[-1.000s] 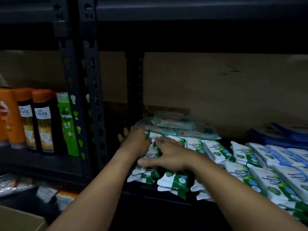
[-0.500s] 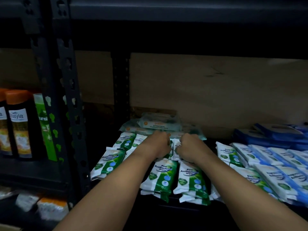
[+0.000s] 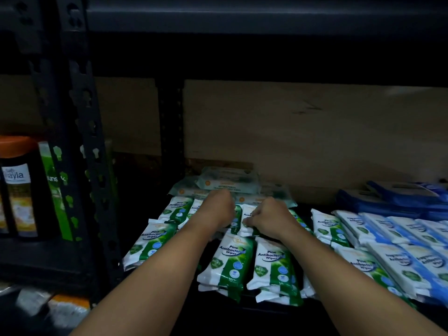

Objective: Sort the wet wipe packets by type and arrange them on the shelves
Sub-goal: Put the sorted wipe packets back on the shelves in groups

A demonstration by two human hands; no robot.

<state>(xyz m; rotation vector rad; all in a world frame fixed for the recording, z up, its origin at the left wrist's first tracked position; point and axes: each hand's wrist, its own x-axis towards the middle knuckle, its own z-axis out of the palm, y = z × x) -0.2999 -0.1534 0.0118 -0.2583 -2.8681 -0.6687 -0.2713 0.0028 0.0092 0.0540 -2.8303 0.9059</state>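
Observation:
Green-and-white pine antibacterial wipe packets (image 3: 229, 263) lie in rows on the dark shelf (image 3: 266, 309). My left hand (image 3: 218, 208) and my right hand (image 3: 268, 217) are side by side over the second row, fingers curled down onto the green packets (image 3: 238, 220) there. My right fingertips pinch the edge of a white-and-green packet (image 3: 247, 224). What my left fingers hold is hidden under the hand. Pale teal packets with orange marks (image 3: 228, 183) are stacked behind. Blue-and-white packets (image 3: 397, 229) lie to the right.
A perforated black upright (image 3: 80, 132) stands to the left. Past it are shampoo bottles (image 3: 21, 187) on the neighbouring shelf. Dark blue packs (image 3: 397, 197) sit at the back right. Cardboard (image 3: 303, 132) lines the back. A shelf beam (image 3: 242, 13) runs overhead.
Both hands moved from spread over the left pile to curled side by side on the second row. The front green packets now lie in neat rows. The view shifted right.

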